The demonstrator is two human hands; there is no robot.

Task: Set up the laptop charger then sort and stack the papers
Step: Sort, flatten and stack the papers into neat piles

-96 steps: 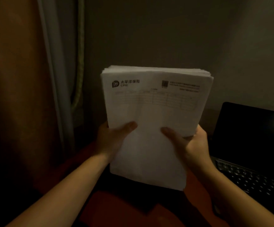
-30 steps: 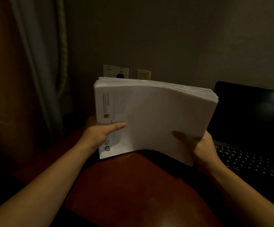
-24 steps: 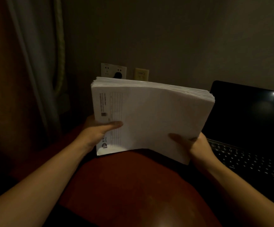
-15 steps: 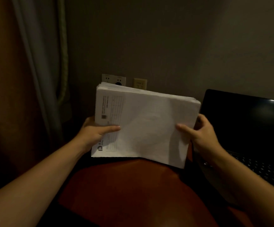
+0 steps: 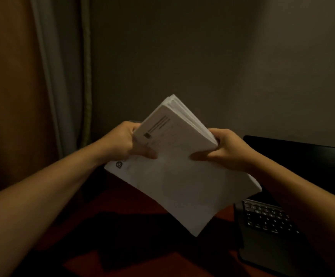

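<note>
At frame centre, the tilted paper stack (image 5: pixel 178 180) is pinched at opposite edges by fingers (image 5: pixel 148 155) of left hand (image 5: pixel 122 142) and right hand (image 5: pixel 228 150); judged floppy, slip-prone, best gripped mid-edge.

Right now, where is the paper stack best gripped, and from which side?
Probably at its raised end, one hand from each side, as the left hand and right hand grip. The paper stack is thick, loose and tilted, its far corner fanned; thumbs on top keep sheets together.
</note>
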